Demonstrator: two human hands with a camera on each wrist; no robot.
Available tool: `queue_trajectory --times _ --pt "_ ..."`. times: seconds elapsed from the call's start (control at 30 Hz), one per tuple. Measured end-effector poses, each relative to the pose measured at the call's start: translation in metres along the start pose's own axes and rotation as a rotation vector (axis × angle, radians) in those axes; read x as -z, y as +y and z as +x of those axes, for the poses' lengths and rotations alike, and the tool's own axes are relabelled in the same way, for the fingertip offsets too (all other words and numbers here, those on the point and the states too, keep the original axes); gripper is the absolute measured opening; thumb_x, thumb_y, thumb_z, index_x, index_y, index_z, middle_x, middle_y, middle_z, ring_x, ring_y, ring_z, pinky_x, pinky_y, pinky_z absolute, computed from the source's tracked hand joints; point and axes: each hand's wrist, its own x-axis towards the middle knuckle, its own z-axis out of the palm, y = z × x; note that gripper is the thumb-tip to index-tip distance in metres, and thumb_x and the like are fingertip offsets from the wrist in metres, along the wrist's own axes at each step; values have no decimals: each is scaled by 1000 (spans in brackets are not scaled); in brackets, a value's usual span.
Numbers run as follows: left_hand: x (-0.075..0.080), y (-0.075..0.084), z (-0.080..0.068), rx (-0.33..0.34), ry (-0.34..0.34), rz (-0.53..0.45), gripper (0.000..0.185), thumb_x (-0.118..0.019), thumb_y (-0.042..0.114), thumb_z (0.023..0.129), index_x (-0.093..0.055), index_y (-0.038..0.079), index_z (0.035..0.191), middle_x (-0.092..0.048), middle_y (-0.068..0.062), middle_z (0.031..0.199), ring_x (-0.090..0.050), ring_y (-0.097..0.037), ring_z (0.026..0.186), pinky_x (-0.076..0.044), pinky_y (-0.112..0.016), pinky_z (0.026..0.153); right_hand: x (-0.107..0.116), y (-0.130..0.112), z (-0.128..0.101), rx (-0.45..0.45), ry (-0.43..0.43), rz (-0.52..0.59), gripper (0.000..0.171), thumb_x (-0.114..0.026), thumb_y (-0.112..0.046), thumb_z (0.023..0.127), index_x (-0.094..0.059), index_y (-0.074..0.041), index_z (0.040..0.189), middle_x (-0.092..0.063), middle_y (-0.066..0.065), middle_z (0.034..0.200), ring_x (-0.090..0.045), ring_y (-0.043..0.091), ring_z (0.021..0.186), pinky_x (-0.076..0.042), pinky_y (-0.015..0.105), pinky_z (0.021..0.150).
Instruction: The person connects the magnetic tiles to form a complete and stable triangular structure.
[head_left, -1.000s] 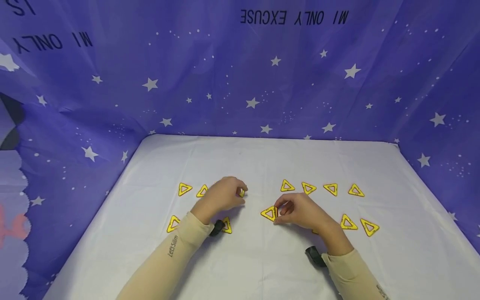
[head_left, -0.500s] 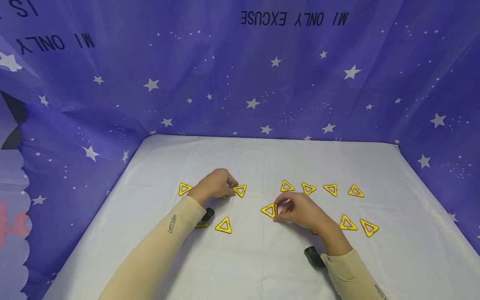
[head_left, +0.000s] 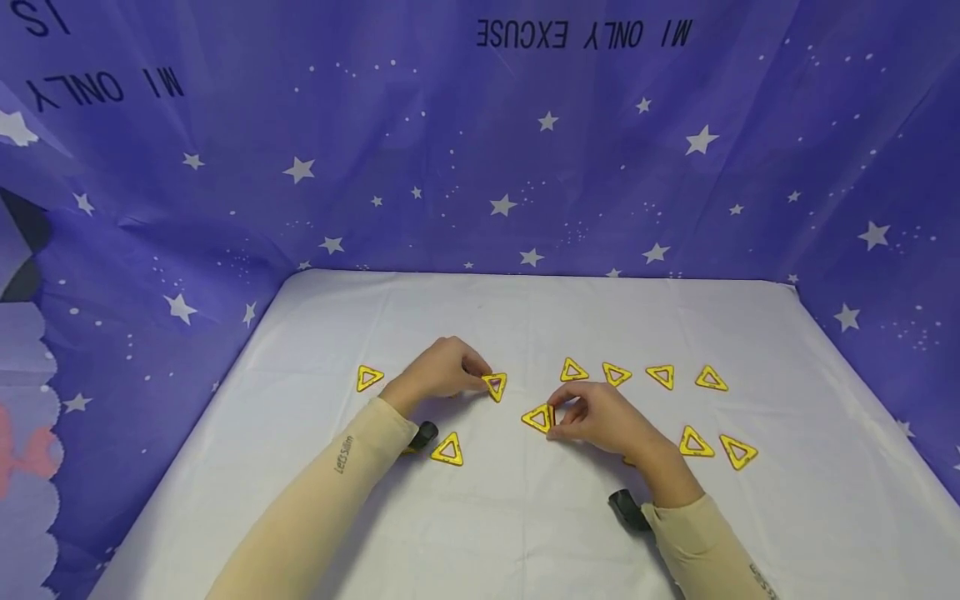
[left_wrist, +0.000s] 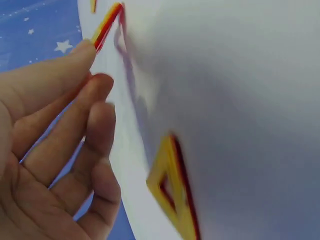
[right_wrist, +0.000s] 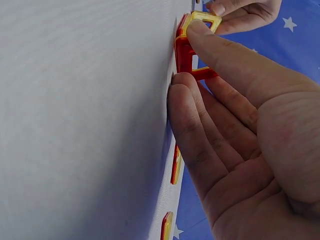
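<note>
On the white surface (head_left: 525,517), the left hand (head_left: 442,371) pinches a yellow triangle (head_left: 495,386) and hides another beneath its wrist, while the right hand (head_left: 600,421) grips a raised triangle piece (head_left: 540,417), its knuckles covering the far edge.

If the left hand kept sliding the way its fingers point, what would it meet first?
Probably the tilted yellow triangle held by the right hand. The left hand, pinching its own triangle, points right toward it; depth is hard to judge.
</note>
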Motion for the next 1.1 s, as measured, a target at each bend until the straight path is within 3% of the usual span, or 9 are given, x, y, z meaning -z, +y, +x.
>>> queue_trajectory --times 0.13,0.53,0.93,1.1 --pt "-8 7 1 -50 5 -39 20 -83 22 86 -81 17 105 -75 10 92 -65 -7 81 -51 -30 73 1 0 0 -6 -2 5 37 -91 -17 75 -72 -11 106 -68 -3 89 -65 12 73 -52 29 66" --pt "-30 24 4 -125 -25 -111 20 -80 18 88 -80 12 107 -75 9 92 -66 -5 81 -52 -29 73 0 2 1 21 -8 27 37 -90 -16 76 -74 -10 109 -70 -2 95 -67 10 74 -54 29 67" --pt "-44 37 1 -185 -33 -84 20 -79 15 88 -80 11 108 -74 8 92 -65 -6 81 -51 -27 71 -2 0 1 -16 13 71 35 -88 -12 77 -75 -8 110 -72 0 101 -69 10 76 -55 29 66" --pt "-48 41 1 -197 -27 -73 20 -80 15 87 -80 11 107 -75 8 93 -64 -8 79 -51 -26 69 -3 -1 2 13 25 78 34 -87 -9 78 -76 -5 110 -73 3 103 -69 11 77 -55 29 64"
